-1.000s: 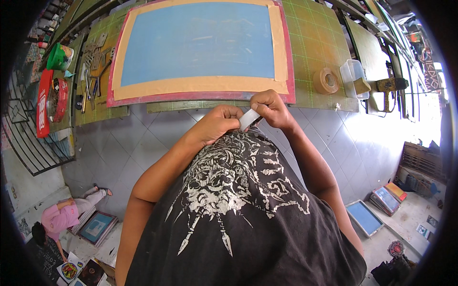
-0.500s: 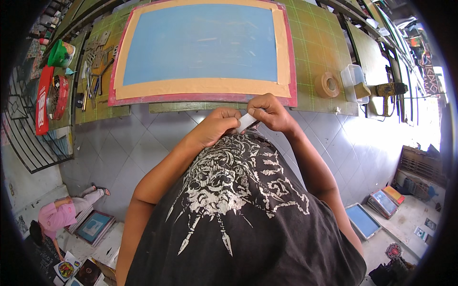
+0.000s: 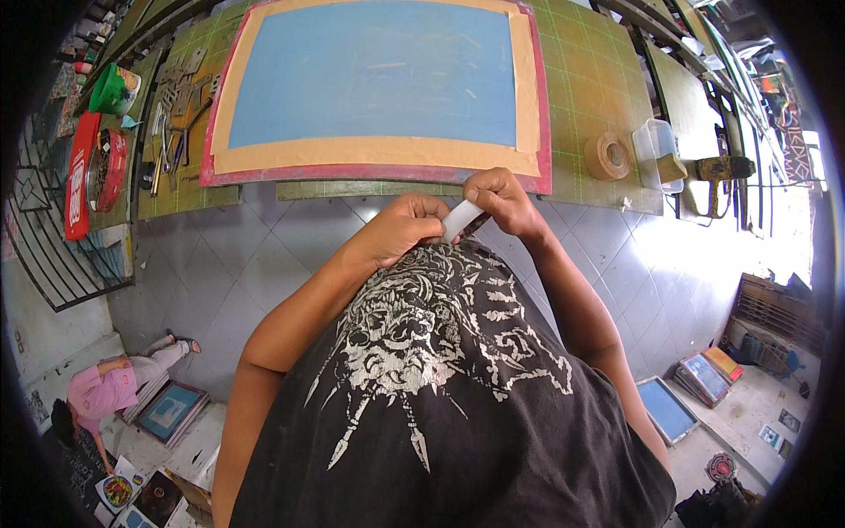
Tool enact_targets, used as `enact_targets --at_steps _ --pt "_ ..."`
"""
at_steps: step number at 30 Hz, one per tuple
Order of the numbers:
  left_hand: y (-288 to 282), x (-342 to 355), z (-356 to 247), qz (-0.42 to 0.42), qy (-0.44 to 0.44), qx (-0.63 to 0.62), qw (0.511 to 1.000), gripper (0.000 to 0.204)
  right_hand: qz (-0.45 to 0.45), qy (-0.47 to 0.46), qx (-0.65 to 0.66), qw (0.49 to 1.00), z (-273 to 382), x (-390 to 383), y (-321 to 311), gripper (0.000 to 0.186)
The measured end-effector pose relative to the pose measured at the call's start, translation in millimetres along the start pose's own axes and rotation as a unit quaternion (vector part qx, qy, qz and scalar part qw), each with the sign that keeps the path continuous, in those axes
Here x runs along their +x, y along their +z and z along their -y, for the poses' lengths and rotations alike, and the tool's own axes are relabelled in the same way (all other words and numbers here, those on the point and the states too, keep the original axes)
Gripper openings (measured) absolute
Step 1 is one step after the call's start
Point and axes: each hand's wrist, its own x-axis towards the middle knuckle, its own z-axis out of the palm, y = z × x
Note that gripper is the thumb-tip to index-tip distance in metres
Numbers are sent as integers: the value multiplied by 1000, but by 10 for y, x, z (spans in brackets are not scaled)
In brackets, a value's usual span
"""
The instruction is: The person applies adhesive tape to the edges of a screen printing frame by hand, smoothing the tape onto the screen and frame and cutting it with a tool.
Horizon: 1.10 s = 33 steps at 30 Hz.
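Note:
In front of my chest, both hands are raised with a short white strip (image 3: 460,219) stretched between them. My left hand (image 3: 407,231) is closed, its thumb and fingers pinching the strip's lower end. At the upper end, my right hand (image 3: 502,202) grips the strip between thumb and curled fingers. Part of a dark, round-edged thing shows behind the strip under the right hand; its kind is unclear. Just beyond my hands, a screen-printing frame (image 3: 370,176) lies flat on the table, red-edged, with blue mesh (image 3: 370,75) bordered by tan tape (image 3: 343,153).
Right of the frame are a tan tape roll (image 3: 607,156), a clear plastic box (image 3: 660,151) and a drill (image 3: 723,168). Hand tools (image 3: 169,145), a red tin (image 3: 107,170) and a green bucket (image 3: 114,90) stand left. A person in pink (image 3: 101,392) bends at lower left.
My right hand has moved slightly up and right, and more of the white strip shows between my hands. The left hand stays nearly in place.

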Motion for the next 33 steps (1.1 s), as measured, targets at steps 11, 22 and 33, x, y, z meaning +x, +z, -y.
enact_targets --at_steps 11,22,33 --pt "-59 -4 66 -8 -10 -14 1000 16 6 -6 3 1000 -100 71 -33 28" --pt "-41 -45 -31 -24 -29 -68 997 22 18 12 7 1000 -52 151 -15 25" --pt "-49 -10 20 -23 -5 -68 997 20 -8 10 37 999 -199 180 -36 30"
